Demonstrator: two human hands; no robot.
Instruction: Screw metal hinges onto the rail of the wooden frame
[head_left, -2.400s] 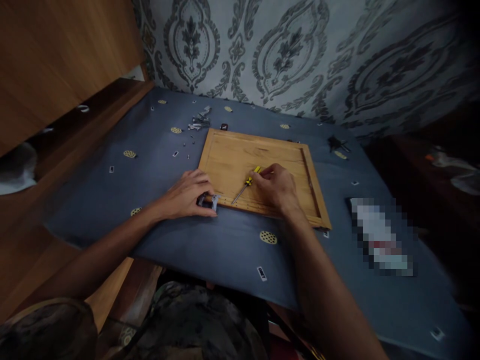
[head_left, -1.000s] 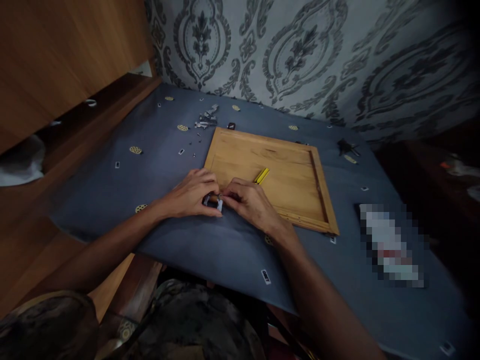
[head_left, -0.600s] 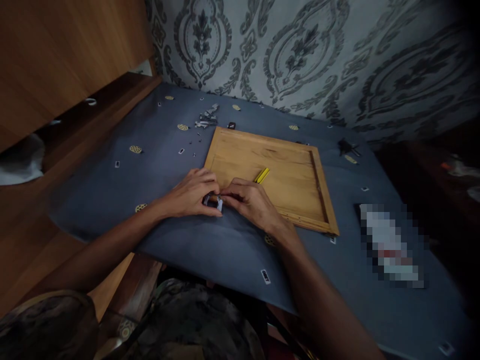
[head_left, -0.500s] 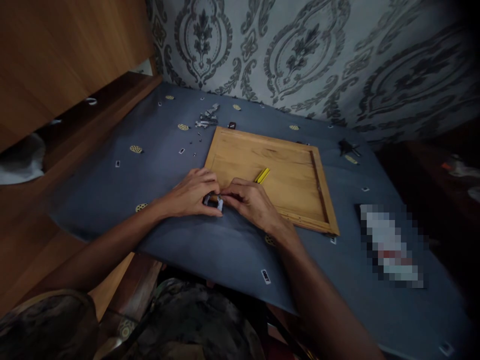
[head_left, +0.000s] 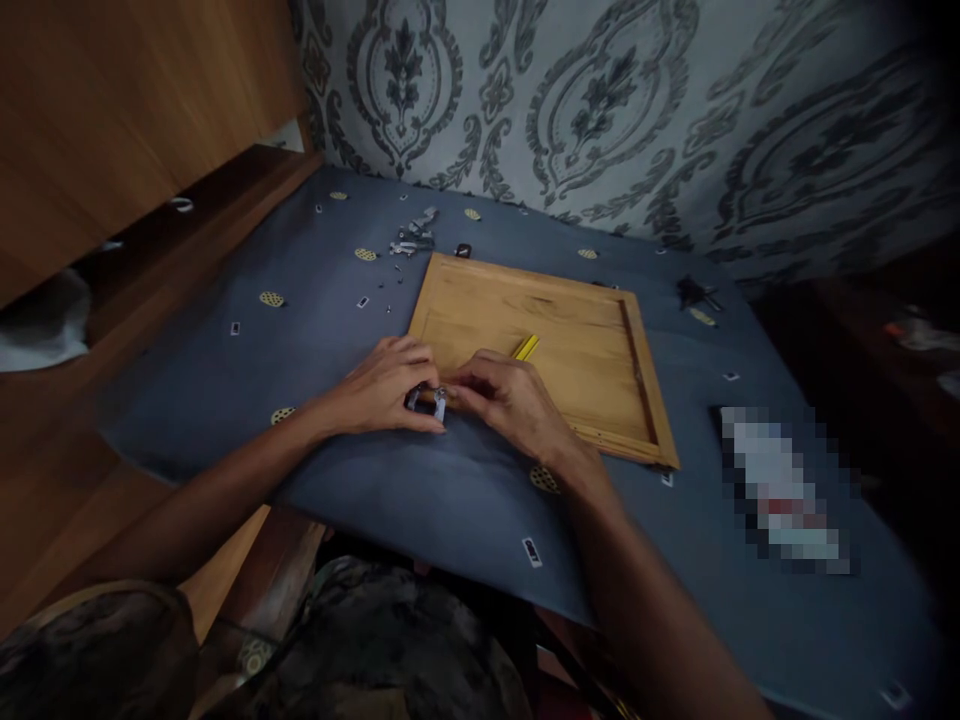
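Note:
My left hand [head_left: 390, 388] is closed around a small metal hinge [head_left: 439, 404], thumb below and fingers above, at the near left corner of a framed wooden panel [head_left: 577, 350]. Right beside the hinge, my right hand [head_left: 510, 402] is closed in a pinch, its fingertips close to the metal. Whatever lies between those fingertips is too small to make out. A yellow bar-shaped thing [head_left: 527, 347] rests on the panel, partly hidden behind my right hand.
Several metal hinges [head_left: 414, 236] lie behind the panel's left side, with tiny screws [head_left: 388, 309] nearer. A dark square object [head_left: 463, 251] sits at the panel's far edge. To the right are a black item [head_left: 697, 293] and a blurred-out packet [head_left: 784, 490] on the blue tablecloth [head_left: 337, 300].
My right hand has shifted slightly right, its fingertips drawing back a little from the hinge. My left hand keeps its hold on the hinge in the same place.

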